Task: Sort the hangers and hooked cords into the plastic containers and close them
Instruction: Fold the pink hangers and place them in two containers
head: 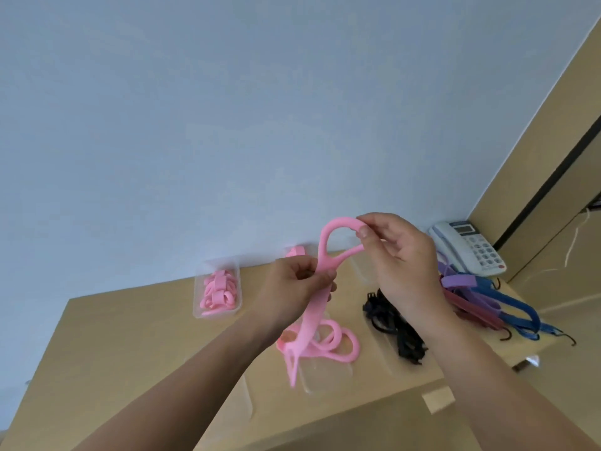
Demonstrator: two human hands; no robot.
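I hold a pink flexible hanger [320,255] up above the table. My left hand [297,284] grips its flat middle strap. My right hand [398,252] pinches the top of its loop between thumb and fingers. Its lower end hangs down over a heap of more pink hangers [338,345] on the table. A clear plastic container [217,315] at the back left holds folded pink hangers. A pile of black hooked cords [395,327] lies under my right wrist. Purple, red and blue hooked cords [487,304] lie to the right.
A white desk telephone [468,247] stands at the back right against the blue wall. A clear container lid [325,375] lies near the front under the pink heap. The tan table [130,336] ends close to me, with a taped edge [437,398].
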